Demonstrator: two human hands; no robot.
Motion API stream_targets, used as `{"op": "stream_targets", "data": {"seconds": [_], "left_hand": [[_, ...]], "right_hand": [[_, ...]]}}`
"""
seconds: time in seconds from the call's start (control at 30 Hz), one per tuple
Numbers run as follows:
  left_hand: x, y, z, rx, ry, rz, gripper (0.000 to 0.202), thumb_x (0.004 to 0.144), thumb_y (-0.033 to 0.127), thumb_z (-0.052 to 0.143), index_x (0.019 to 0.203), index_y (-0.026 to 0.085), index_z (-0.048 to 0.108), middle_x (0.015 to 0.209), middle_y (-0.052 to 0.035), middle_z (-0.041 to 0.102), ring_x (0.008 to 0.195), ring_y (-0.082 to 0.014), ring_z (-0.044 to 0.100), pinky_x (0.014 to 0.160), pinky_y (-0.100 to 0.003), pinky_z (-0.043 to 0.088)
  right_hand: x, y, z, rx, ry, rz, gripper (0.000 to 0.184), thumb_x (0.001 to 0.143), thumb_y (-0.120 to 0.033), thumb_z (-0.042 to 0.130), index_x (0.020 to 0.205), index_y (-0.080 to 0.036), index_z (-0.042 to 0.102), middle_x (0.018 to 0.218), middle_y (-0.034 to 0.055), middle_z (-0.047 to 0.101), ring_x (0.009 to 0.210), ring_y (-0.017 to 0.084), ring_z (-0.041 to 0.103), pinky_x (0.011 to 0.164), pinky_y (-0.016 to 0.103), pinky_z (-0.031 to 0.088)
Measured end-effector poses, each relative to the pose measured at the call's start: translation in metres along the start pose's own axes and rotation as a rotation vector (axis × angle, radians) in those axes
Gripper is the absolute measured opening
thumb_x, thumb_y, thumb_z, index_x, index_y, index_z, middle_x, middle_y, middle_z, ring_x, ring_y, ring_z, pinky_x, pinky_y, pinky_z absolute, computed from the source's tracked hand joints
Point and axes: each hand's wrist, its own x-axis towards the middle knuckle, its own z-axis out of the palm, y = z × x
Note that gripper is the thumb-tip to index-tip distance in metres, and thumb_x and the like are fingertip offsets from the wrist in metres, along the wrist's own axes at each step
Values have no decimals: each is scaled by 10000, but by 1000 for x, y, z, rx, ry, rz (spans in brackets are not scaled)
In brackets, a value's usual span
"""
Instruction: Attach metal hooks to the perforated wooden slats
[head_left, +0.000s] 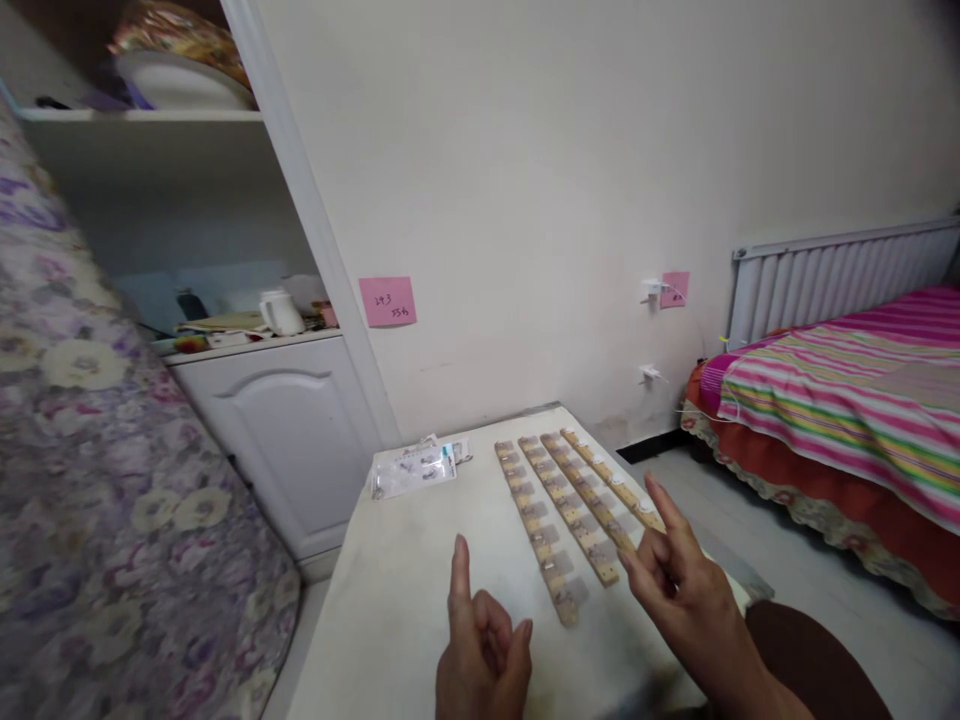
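Note:
My left hand (480,655) is raised over the near part of the white table (405,580). Its index finger points up, the thumb stands apart and the other fingers curl around nothing. Over the right side of the table is my right hand (686,590), also holding nothing, with index finger and thumb spread and the rest bent. Between and beyond the hands, several narrow wooden strips lie side by side, carrying small clear plastic pieces. The leftmost strip (536,530) is nearest my left hand; the rightmost strip (600,470), with white pieces, runs behind my right fingertips.
Clear plastic packaging (416,470) with small items lies at the table's far left corner. A cabinet (292,430) and a floral curtain (150,480) stand left. On the right are a bed with a striped cover (832,370) and a dark brown rounded object (806,660).

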Motion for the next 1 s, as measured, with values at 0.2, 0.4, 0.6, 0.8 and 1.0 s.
{"op": "stream_targets", "data": {"seconds": [0.2,0.4,0.6,0.8,1.0], "left_hand": [[1,-41,11,-110,-255,-159,529,810,445,530,1260,168,493,696,35,540,547,-114,501,555,-234,415],[-18,-112,51,-243,-501,-514,611,722,501,532,1177,96,494,648,32,572,393,-92,451,409,-234,339],[-23,-127,79,-393,-506,-667,815,649,430,534,1302,-14,333,622,28,599,408,-105,483,407,-235,338],[-13,-126,94,-485,-472,-770,871,576,424,532,1299,-25,348,529,45,579,380,-110,467,412,-235,307],[-8,-131,98,-468,-486,-725,646,564,421,568,1091,48,596,425,60,518,396,-102,415,449,-234,261]], "right_hand": [[-20,45,22,144,-187,258,398,833,-438,515,1150,-198,529,598,-61,501,530,119,519,539,233,420],[-71,104,82,676,-492,750,607,677,-566,620,1099,-156,473,633,-19,646,363,93,512,330,186,313],[-83,105,103,950,-346,976,633,626,-442,737,1117,-150,466,698,24,703,369,67,532,312,143,317],[-81,116,117,1023,-346,976,631,572,-430,782,1068,-129,536,680,59,725,337,75,533,303,149,303],[-82,127,127,1023,-362,969,549,576,-382,794,1017,-124,593,602,38,704,336,62,524,340,140,294]]}}
